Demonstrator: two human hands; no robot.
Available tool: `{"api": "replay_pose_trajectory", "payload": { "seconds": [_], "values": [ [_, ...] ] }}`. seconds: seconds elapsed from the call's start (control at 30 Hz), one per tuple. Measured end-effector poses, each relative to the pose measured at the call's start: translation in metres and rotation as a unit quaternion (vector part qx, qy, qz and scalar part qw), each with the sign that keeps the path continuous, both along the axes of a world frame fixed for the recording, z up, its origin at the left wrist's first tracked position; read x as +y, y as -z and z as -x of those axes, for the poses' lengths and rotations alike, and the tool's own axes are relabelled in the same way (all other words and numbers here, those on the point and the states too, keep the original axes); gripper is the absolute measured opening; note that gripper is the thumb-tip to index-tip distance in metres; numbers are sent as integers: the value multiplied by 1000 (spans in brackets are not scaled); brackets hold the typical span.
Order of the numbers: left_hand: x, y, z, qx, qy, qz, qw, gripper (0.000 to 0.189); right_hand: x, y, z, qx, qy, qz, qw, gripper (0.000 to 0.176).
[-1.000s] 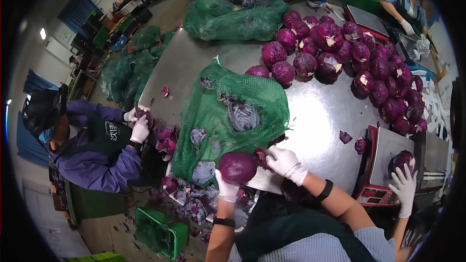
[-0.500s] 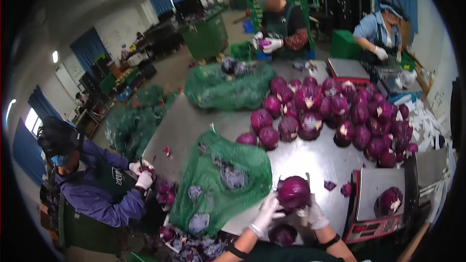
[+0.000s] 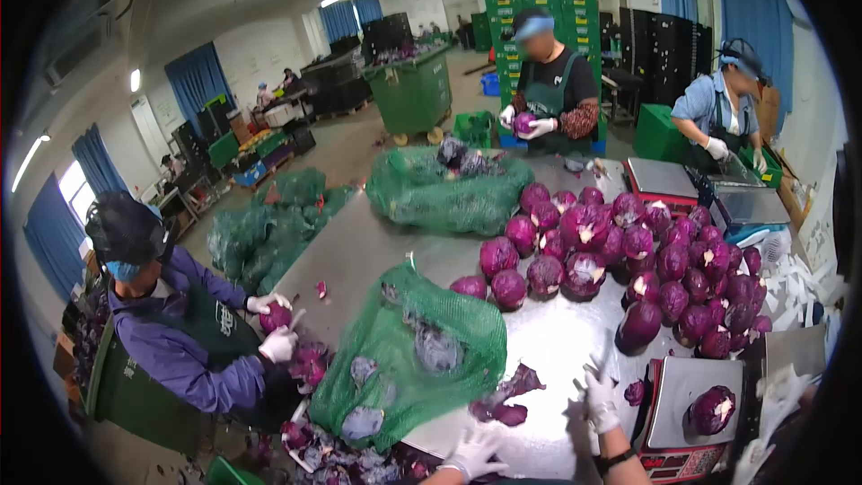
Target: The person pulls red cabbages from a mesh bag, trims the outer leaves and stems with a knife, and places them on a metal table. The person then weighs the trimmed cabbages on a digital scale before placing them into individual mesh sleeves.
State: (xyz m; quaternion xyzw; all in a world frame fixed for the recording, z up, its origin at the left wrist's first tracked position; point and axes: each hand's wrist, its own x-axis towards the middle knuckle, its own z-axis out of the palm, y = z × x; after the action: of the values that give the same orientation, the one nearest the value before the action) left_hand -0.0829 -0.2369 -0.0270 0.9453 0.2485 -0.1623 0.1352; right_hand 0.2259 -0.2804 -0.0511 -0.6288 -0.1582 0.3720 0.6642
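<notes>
Both of my gloved hands are off the cabbages. My left hand (image 3: 474, 454) is at the table's near edge, fingers spread, below some loose purple leaves (image 3: 509, 398). My right hand (image 3: 600, 401) reaches over the bare steel with its fingers stretched out, left of the red scale (image 3: 696, 402). A dark red cabbage (image 3: 639, 328) lies at the near edge of the cabbage pile (image 3: 620, 235), beyond my right hand. One trimmed cabbage (image 3: 713, 410) rests on the scale's plate. The green mesh bag (image 3: 449, 332) with several dull cabbages spreads left of my hands.
A co-worker (image 3: 180, 323) at the left holds a cabbage over trimmings. Across the steel table (image 3: 350, 247), another person (image 3: 549, 81) holds one too; a third (image 3: 721, 112) works at the right. A second mesh bag (image 3: 449, 193) and a second scale (image 3: 661, 178) stand farther back.
The cabbage between my hands has been let go; one now lies at the pile's near edge. My hands have moved apart. Loose leaves now lie by the mesh bag. The view has tilted up.
</notes>
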Motion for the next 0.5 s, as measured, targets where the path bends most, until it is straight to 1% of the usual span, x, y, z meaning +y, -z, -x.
{"api": "replay_pose_trajectory", "payload": {
  "seconds": [0.03, 0.07, 0.1, 0.13, 0.17, 0.2, 0.23, 0.27, 0.3, 0.33, 0.37, 0.43, 0.47, 0.5],
  "values": [
    [3, -2, 20, -23, -46, 9, 999, 78, 12, -20, 12, -165, -91, 65, 980, 53],
    [4, -4, 41, -15, -77, -30, 996, 75, 27, 15, 12, -256, -143, 52, 955, 49],
    [8, -3, 66, -7, -109, -61, 992, 72, 34, -46, 41, -216, -193, 106, 951, 47],
    [10, -10, 91, -6, -128, -86, 988, 72, 43, 16, 35, -514, -240, 82, 819, 45],
    [8, 0, 123, -36, -190, -91, 977, 73, 45, -3, 55, -498, -344, 126, 786, 45],
    [13, -2, 153, -23, -236, -24, 971, 73, 44, 8, 74, -557, -366, 136, 733, 44],
    [14, -6, 180, -61, -292, 30, 954, 70, 46, 24, 94, -616, -379, 140, 676, 44],
    [24, -25, 196, 37, -384, 190, 903, 68, 36, 46, 120, -530, -408, 62, 741, 44],
    [32, -38, 214, 1, -368, 215, 905, 55, 28, 61, 144, -434, -430, -14, 791, 44],
    [42, -47, 224, -138, -438, 307, 834, 49, 28, 13, 171, -492, -540, -40, 682, 42],
    [52, -54, 228, -271, -491, 387, 732, 43, 28, -38, 196, -537, -633, -66, 553, 41],
    [79, -85, 214, -432, -525, 317, 661, 32, 20, -27, 221, -381, -669, -114, 628, 47],
    [96, -90, 201, -482, -526, 263, 649, 34, 34, -26, 225, -404, -673, -88, 613, 54],
    [111, -90, 186, -529, -525, 209, 633, 35, 54, -37, 227, -443, -581, -124, 671, 53]
  ]
}}
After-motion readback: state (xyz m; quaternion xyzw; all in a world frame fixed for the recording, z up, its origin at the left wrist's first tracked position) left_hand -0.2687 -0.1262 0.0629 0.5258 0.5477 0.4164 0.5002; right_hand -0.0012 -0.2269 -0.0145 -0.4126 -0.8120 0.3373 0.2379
